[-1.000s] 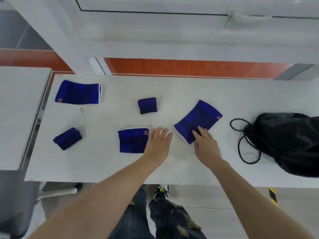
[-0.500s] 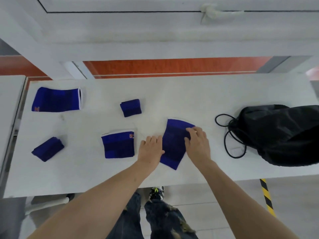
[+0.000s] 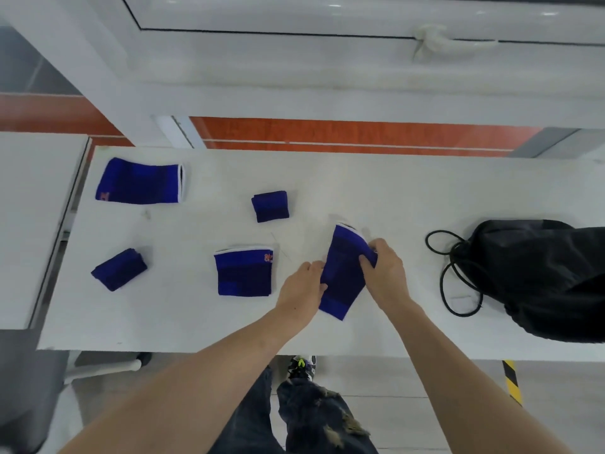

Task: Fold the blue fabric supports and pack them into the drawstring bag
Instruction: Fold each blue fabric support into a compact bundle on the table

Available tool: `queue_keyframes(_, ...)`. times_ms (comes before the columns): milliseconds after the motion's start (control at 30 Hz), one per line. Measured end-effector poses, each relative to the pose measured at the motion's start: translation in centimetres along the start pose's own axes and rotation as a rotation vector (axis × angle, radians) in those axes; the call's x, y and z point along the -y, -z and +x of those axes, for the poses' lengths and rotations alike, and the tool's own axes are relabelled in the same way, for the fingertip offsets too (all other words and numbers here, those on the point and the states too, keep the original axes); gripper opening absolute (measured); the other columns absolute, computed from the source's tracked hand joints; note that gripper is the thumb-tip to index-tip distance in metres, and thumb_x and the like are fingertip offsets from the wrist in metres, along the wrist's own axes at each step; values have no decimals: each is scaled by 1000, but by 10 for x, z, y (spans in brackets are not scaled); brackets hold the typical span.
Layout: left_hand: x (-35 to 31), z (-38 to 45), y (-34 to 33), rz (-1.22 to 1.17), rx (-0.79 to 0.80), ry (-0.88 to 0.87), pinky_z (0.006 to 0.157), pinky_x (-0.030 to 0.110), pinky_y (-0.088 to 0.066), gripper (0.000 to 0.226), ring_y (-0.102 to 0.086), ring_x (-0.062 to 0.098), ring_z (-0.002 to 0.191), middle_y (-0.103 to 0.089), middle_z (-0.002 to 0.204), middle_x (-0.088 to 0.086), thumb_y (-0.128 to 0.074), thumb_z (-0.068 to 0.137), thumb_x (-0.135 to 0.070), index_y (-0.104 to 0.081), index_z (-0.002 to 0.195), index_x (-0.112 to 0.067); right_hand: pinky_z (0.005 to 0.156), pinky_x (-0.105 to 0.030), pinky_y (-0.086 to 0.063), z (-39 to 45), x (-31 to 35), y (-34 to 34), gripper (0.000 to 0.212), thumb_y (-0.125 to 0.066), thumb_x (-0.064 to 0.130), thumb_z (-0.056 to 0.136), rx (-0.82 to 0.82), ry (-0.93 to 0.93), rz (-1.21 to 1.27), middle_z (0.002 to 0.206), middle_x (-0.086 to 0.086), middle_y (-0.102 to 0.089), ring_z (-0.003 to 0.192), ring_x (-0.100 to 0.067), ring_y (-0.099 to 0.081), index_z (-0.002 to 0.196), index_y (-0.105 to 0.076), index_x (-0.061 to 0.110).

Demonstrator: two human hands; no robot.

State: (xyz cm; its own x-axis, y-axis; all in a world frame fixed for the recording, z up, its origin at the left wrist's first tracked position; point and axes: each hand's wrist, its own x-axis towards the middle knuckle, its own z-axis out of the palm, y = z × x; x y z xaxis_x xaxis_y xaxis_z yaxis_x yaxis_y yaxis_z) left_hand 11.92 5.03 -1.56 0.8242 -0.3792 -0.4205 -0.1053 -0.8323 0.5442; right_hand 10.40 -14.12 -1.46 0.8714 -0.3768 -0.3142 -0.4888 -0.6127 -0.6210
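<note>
hands grip one blue support (image 3: 342,276) – left hand (image 3: 302,286), right hand (image 3: 386,267) – black bag (image 3: 537,276) just right.

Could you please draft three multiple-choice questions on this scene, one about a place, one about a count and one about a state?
1. Where is the black drawstring bag on the white table?
A. At its right end
B. At its left end
C. In the middle

2. How many blue supports lie on the table, counting the one in hand?
A. Three
B. Five
C. Seven

3. What is the state of the support between the hands?
A. Lying untouched
B. Held at both sides
C. Already in the bag

Answers: 1 A, the bag lies at the right end, cord looping leftward. 2 B, four lie loose and one is being handled. 3 B, the left hand and right hand each have a grip on an edge.
</note>
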Motion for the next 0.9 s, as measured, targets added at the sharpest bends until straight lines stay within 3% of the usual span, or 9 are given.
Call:
queue_keyframes(167,11,-21,43,-47,-111,57,77,28,-46,32,-64,19,97,-59,116,1,-55,104,-26,-53,135,-19,65,-35,-54,-22,62,2,11,-59,24,101,-25,25,178,89,6,-66,75,-17,-64,108,-51,24)
queue_keyframes(300,37,-41,87,-124,-212,133,73,28,-49,18,-64,19,93,-58,109,-2,-56,103,-23,-58,120,-18,56,-25,-43,-23,127,-14,17,-67,24,95,26,-18,309,81,4,-60,67,-16,-55,94,-52,16)
queue_keyframes(433,74,-58,126,-206,-316,241,72,26,-49,21,-62,18,94,-54,110,-4,-53,102,-20,-58,123,-21,59,-26,-48,-20,193,-41,18,-73,24,88,126,28,360,86,-1,-68,73,-18,-62,94,-59,15)
queue_keyframes(500,95,-65,142,-224,-364,282,76,28,-47,23,-60,17,92,-53,108,-4,-54,102,-21,-57,125,-22,65,-28,-53,-20,223,-59,21,-76,25,87,176,64,367,92,2,-71,82,-17,-67,102,-63,19)
queue_keyframes(567,118,-69,158,-232,-383,319,76,26,-43,27,-55,15,88,-51,106,-5,-55,103,-21,-55,129,-19,74,-28,-55,-19,249,-79,40,-76,31,89,206,59,340,109,2,-69,96,-18,-68,123,-61,17)
queue_keyframes(633,144,-73,174,-253,-399,349,78,26,-43,32,-54,14,87,-51,106,-4,-56,103,-21,-53,134,-17,84,-29,-52,-20,276,-96,53,-73,33,93,215,38,310,124,2,-62,107,-17,-62,140,-52,19)
queue_keyframes(733,182,-74,197,-286,-406,385,77,28,-44,33,-56,15,87,-53,110,-3,-57,103,-21,-52,135,-17,87,-28,-46,-19,308,-117,58,-71,32,97,214,39,284,130,1,-57,108,-13,-56,148,-47,17)
queue_keyframes(833,217,-65,216,-291,-378,391,77,29,-48,31,-58,14,88,-54,112,-3,-56,104,-23,-54,134,-18,90,-37,-57,-12,330,-134,53,-74,33,94,186,23,250,118,-1,-65,105,-19,-64,139,-55,14)
queue_keyframes(900,237,-55,227,-278,-342,370,82,30,-51,30,-60,15,91,-56,116,0,-51,106,-25,-55,134,-19,82,-48,-62,-6,339,-142,28,-76,33,90,151,14,288,96,-4,-68,93,-29,-69,108,-65,15)
